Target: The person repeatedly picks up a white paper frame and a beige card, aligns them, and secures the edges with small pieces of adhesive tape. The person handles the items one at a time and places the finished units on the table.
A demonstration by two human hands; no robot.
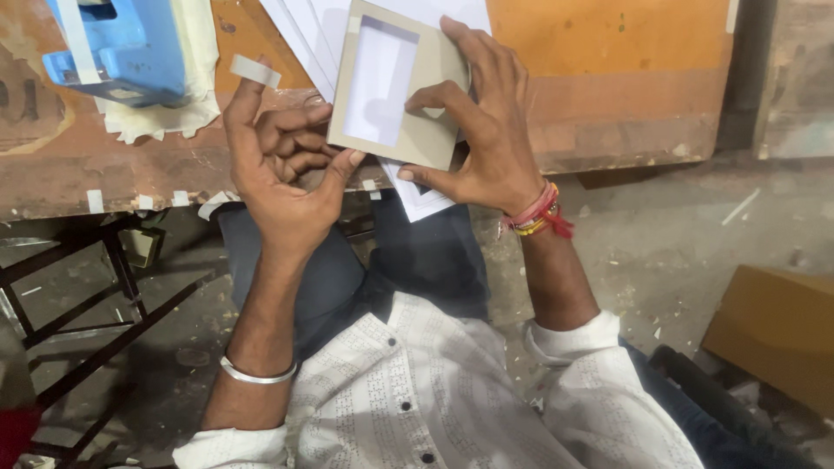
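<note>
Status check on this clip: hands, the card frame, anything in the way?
Right hand grips grey frame at the bench edge. Left hand thumb on frame corner, tape strip on index fingertip. White sheets beneath; nothing blocking.

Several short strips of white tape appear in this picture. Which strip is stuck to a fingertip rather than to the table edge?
The tape strip on the left hand's raised index fingertip; the others cling along the wooden table's edge.

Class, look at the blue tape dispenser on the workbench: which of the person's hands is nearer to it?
Left. The left hand is just right of the blue tape dispenser, a strip of tape on its fingertip. The right hand is farther right, holding the grey card frame.
</note>
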